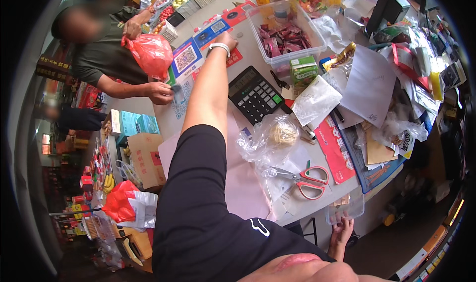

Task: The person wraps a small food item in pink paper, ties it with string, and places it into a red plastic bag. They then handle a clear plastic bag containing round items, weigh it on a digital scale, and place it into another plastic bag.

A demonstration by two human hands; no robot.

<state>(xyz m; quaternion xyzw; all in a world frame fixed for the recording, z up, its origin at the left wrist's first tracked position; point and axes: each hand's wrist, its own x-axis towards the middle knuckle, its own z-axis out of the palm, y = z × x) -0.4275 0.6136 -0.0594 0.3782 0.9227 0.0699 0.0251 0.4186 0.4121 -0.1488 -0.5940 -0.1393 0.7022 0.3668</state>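
My left hand (pixel 226 42), with a white band at the wrist, reaches across the counter (pixel 243 57) to the payment-code cards (pixel 212 33). Its fingers curl downward near a coin (pixel 240 34), and what lies under them is hidden. Low at the right, my right hand (pixel 341 230) grips the end of a clear plastic box (pixel 346 212) beside the counter edge. Inside the box a small brownish thing shows indistinctly. Beside my left forearm lies a black desk calculator (pixel 256 92). Scissors (pixel 297 179) with red-and-grey handles rest near clear plastic wrap (pixel 256 144) and a ball of string (pixel 282 133).
Across the counter, a person (pixel 111 59) holds a red plastic bag (pixel 150 53) and a small dark item (pixel 178 94). A clear tub (pixel 256 40) of wrapped packets, a green drink carton (pixel 304 71) and piled papers (pixel 368 81) crowd the right side. Cardboard boxes (pixel 147 159) stand beyond.
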